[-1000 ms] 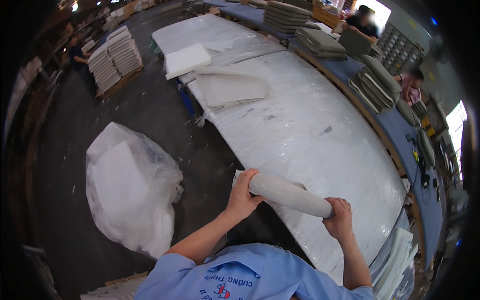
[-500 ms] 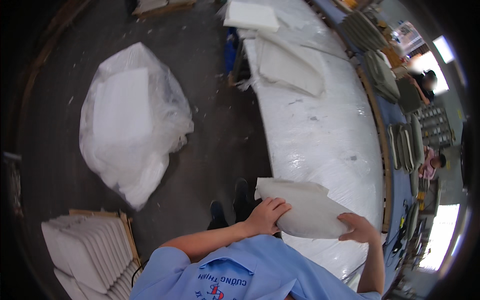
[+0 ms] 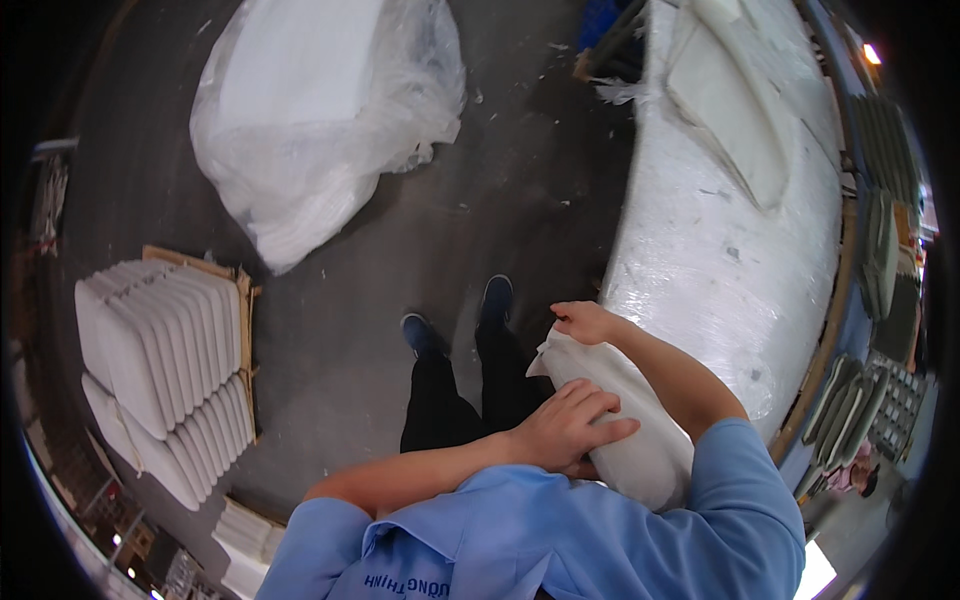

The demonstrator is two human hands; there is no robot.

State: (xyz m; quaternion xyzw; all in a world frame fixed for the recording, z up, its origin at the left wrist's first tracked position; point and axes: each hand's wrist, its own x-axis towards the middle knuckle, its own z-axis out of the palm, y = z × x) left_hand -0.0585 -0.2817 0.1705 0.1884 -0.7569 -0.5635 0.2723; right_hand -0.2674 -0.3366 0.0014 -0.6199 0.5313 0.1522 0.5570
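An off-white cloth-covered cushion (image 3: 640, 415) rests against my front, tilted, beside the edge of the wrapped table. My left hand (image 3: 570, 425) is closed on its near left side, thumb lying across the cloth. Up at the far corner, where a flap of the cover sticks out, my right hand (image 3: 585, 322) has its fingers pressed together on the fabric. My sleeve and left hand hide part of the cushion's lower end.
To my right runs a long table (image 3: 715, 290) covered in shiny plastic film, with a flat off-white cover (image 3: 735, 115) on it. Pale cushions (image 3: 165, 345) stand stacked on a pallet at left. A large clear plastic bag (image 3: 320, 150) with white contents lies on the floor ahead.
My right hand has moved from the cushion's right end to its far left corner. The cushion has turned and come closer to my body. My view has swung leftward and down.
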